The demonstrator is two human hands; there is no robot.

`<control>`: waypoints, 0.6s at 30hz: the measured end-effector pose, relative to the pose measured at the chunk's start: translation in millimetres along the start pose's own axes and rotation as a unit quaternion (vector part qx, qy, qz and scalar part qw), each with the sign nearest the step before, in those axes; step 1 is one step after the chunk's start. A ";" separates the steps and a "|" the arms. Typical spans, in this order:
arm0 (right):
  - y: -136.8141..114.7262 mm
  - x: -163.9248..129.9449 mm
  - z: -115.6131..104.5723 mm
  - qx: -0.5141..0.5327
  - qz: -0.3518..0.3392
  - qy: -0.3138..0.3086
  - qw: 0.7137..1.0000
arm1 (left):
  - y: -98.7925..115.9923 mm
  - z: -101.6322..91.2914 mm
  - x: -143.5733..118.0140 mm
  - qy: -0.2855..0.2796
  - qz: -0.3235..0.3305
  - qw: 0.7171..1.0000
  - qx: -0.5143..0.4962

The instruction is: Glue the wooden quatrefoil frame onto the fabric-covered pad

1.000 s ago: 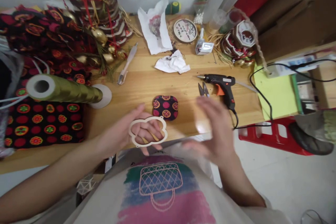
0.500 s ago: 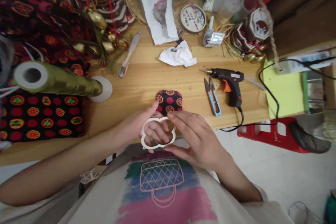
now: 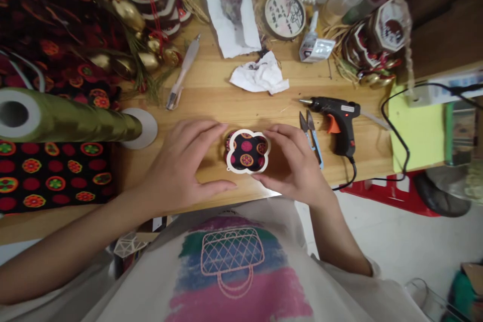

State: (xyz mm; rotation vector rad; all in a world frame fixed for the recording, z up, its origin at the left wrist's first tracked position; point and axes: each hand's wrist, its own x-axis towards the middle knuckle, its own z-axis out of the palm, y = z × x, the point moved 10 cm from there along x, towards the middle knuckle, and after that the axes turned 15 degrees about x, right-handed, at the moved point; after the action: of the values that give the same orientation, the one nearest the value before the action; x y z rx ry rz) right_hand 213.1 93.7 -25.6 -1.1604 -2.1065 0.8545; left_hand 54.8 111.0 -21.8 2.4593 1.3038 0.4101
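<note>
Tabletop (image 3: 204,98) below, two hands (image 3: 181,161) (image 3: 298,166) flank one frame (image 3: 247,171).

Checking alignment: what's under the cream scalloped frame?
The black patterned pad: its red dots and flowers show through the opening, and a sliver pokes out at picture left. Whatever sits directly beneath the rim of the scalloped frame is covered.

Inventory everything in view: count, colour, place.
Cloverleaf frame: 1, cream, over pad
Patterned pad: 1, multicoloured, centre
Thread snips: 1, blue, right
Glue gun: 1, black, right
Paper sheet: 1, yellow, right
Crumpled papers: 2, white, rear
Round container: 1, cream, rear
Squeeze bottle: 1, silver, rear
Pen: 1, whitish, left
Ribbon roll: 1, olive, left
Patterned cloth: uncounted, multicoloured, left
Ornaments: several, gold, sides
Table: 1, brown, below
Left hand: 1, bare, frame's left
Right hand: 1, bare, frame's right
</note>
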 end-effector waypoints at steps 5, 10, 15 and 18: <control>1.6 2.2 3.9 -0.015 0.007 -0.013 1.000 | -0.6 15.1 6.5 -0.004 0.016 1.000 -0.010; 5.3 1.8 6.9 -0.018 0.021 -0.025 0.999 | -7.3 23.5 7.8 -0.037 -0.002 0.999 -0.021; 6.0 2.7 7.9 -0.015 0.018 -0.026 0.999 | -4.3 21.4 6.5 -0.011 0.027 1.000 0.005; 5.4 3.1 7.9 -0.015 0.013 -0.026 0.999 | -0.3 18.8 5.7 0.012 0.049 0.998 0.028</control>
State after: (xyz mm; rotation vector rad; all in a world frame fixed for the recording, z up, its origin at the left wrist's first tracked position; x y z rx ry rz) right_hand 208.6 96.7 -34.1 -1.1970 -2.1572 0.8759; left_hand 65.1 113.0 -38.4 2.5787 1.2238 0.4337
